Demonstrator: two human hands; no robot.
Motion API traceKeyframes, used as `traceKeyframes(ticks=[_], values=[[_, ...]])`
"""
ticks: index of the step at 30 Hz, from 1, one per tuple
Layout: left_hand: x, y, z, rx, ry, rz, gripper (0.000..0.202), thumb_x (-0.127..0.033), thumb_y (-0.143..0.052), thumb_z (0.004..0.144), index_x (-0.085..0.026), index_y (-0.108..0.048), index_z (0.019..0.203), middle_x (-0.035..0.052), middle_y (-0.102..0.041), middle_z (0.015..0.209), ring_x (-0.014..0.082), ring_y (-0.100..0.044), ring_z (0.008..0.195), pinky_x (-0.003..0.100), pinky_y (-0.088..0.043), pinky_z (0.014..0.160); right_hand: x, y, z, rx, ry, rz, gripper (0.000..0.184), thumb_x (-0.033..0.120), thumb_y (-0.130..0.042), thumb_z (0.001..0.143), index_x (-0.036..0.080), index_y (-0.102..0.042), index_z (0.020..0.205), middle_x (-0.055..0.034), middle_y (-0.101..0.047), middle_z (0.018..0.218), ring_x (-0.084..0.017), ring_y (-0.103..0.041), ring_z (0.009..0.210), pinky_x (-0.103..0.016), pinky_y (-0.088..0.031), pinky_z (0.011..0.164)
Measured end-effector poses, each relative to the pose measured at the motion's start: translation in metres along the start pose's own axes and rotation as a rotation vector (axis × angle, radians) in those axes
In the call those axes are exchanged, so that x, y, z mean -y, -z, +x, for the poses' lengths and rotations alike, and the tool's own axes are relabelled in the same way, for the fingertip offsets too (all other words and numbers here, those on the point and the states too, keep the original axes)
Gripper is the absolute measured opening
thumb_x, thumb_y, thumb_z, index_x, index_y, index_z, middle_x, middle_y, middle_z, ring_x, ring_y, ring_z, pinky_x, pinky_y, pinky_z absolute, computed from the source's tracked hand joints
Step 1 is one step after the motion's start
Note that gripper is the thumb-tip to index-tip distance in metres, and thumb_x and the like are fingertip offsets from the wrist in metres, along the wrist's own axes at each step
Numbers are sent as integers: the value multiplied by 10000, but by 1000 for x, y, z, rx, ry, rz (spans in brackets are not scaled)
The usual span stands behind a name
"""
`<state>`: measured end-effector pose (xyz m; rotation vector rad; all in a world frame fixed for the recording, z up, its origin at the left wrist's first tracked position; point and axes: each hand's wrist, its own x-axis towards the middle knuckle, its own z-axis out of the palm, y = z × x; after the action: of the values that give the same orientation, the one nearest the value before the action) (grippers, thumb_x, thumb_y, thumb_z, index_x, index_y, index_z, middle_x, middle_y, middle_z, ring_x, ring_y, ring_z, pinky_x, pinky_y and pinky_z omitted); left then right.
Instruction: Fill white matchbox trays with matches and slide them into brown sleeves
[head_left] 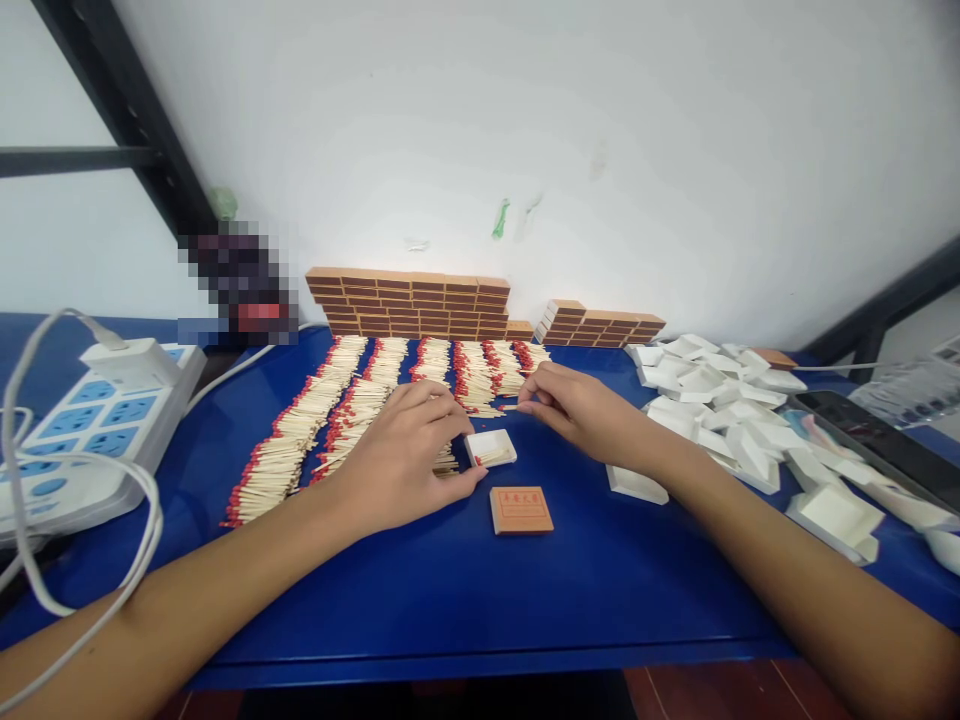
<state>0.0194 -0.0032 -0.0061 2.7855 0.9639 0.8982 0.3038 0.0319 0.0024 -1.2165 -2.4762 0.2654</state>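
Observation:
My left hand rests on the blue table with its fingers curled over a bunch of matches, beside a small white inner tray that holds a few matches. My right hand pinches a few matches at the near end of the rows of red-tipped matches. An orange matchbox sleeve lies flat just in front of the tray.
Stacked orange matchboxes line the wall, with a lower stack to their right. A heap of empty white trays lies on the right, one tray apart. A white power strip with cables is on the left.

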Motion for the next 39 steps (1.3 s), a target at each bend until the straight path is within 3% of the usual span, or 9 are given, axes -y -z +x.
traceKeyframes(ticks=[4, 7, 10, 14, 18, 27, 39], values=[[0, -1, 1, 9, 4, 4, 237, -390, -786, 919, -186, -740, 1031, 62, -772, 1058, 301, -631, 1163, 519, -507, 1069, 32, -2, -7, 34, 81, 38, 159, 303, -526, 1097, 215, -630, 1016, -58, -646, 990, -187, -599, 815, -318, -439, 727], [0, -1, 1, 13, 5, 7, 238, -397, -784, 918, -188, -739, 1022, 70, -773, 1052, 310, -633, 1158, 524, -512, 1058, 42, -5, -9, 83, 114, 62, 135, 278, -547, 1092, 220, -650, 1027, -50, -658, 1011, -177, -616, 823, -310, -440, 727], [-1, 0, 1, 11, -2, 9, 226, -388, -790, 915, -189, -740, 1011, 69, -776, 1058, 309, -638, 1149, 525, -508, 1060, 32, -3, -6, 25, 94, 59, 142, 277, -569, 1077, 218, -679, 1010, -40, -647, 928, -176, -597, 780, -310, -434, 709], [-1, 0, 1, 12, -2, -1, 215, -366, -797, 910, -198, -745, 1033, 72, -779, 1061, 314, -640, 1154, 526, -514, 1046, 0, 1, 0, -107, -2, -1, 132, 279, -605, 1039, 203, -710, 1016, -32, -608, 826, -191, -566, 746, -322, -416, 689], [-1, 0, 1, 6, -3, -15, 219, -365, -801, 903, -205, -742, 1040, 72, -776, 1076, 313, -634, 1177, 530, -508, 1065, -20, -2, 4, -71, -51, -37, 148, 285, -618, 1015, 203, -742, 1013, -49, -620, 852, -203, -571, 760, -327, -418, 690], [-1, -1, -1, -7, -12, -23, 226, -383, -794, 912, -202, -732, 1032, 65, -771, 1080, 308, -628, 1195, 526, -490, 1097, -21, -7, 6, -85, -32, -57, 119, 259, -611, 999, 206, -717, 1017, -42, -613, 840, -199, -556, 749, -322, -412, 698], [-1, 0, 0, 9, 1, -14, 222, -384, -791, 911, -205, -732, 1028, 65, -774, 1077, 308, -628, 1194, 526, -494, 1092, -22, 1, 2, 52, -74, -57, 155, 276, -529, 1025, 207, -619, 918, -62, -628, 879, -207, -563, 776, -328, -419, 706]])
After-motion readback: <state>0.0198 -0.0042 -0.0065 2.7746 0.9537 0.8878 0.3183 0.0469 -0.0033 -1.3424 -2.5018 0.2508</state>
